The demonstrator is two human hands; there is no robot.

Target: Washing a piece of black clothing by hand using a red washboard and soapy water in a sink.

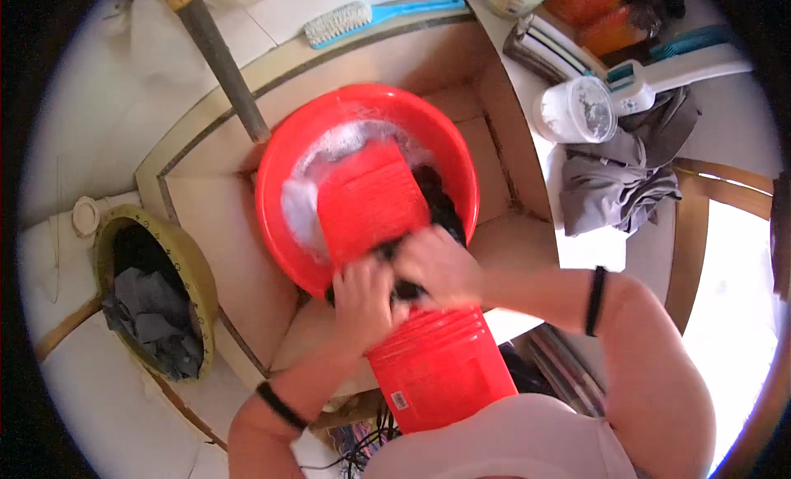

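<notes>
A red plastic washboard (445, 368) slants from my body down into a red basin (276, 178) of sudsy water. Black wet cloth (408, 289) is bunched on the ridged middle of the board. My left hand (362, 302) presses and grips it from the left side. My right hand (441, 269), smeared by motion, has its fingers curled over the cloth close beside the left. More dark cloth (437, 200) hangs off the board's right edge into the suds; whether it is the same piece I cannot tell.
The basin sits in a tiled sink with a raised rim (177, 223). A grey pipe (218, 63) juts in at upper left. At left is an olive basin (206, 314) with grey cloth; a blue brush (383, 17) lies behind. A white tub (577, 110) and grey clothing (614, 190) occupy the right ledge.
</notes>
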